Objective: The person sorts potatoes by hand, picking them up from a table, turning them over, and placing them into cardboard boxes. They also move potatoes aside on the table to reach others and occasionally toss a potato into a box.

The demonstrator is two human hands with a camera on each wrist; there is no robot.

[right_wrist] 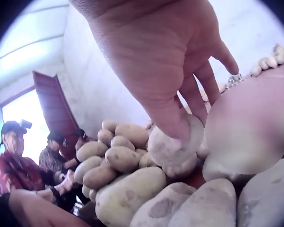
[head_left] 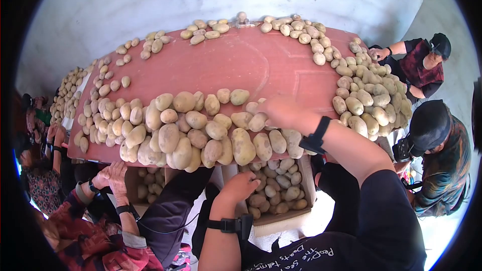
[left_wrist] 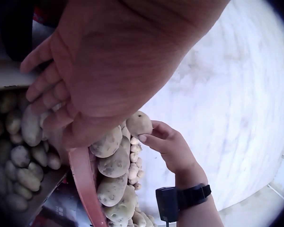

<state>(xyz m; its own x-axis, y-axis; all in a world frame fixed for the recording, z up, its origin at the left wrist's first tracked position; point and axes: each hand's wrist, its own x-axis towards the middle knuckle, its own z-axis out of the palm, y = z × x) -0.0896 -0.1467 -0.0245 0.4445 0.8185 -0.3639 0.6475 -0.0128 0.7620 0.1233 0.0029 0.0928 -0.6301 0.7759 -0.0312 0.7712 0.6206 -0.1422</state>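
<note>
My right hand (head_left: 285, 112) reaches over the near edge of the red tabletop (head_left: 211, 65). In the left wrist view its thumb and fingers pinch a pale, rounded potato (left_wrist: 139, 123) above a row of larger ones. The right wrist view shows the thumb pressed on that potato (right_wrist: 174, 147), with other potatoes (right_wrist: 128, 189) close below. My left hand (head_left: 242, 187) holds nothing, its fingers loosely extended over the cardboard box (head_left: 281, 219) below the table edge. Potatoes (head_left: 276, 185) fill much of that box.
Piled potatoes (head_left: 168, 138) line the table's near edge, with a large heap (head_left: 374, 98) at the right end. A second box of potatoes (head_left: 150, 183) stands lower left. A person (head_left: 95, 221) sits close on my left; another (head_left: 442, 155) is at the right.
</note>
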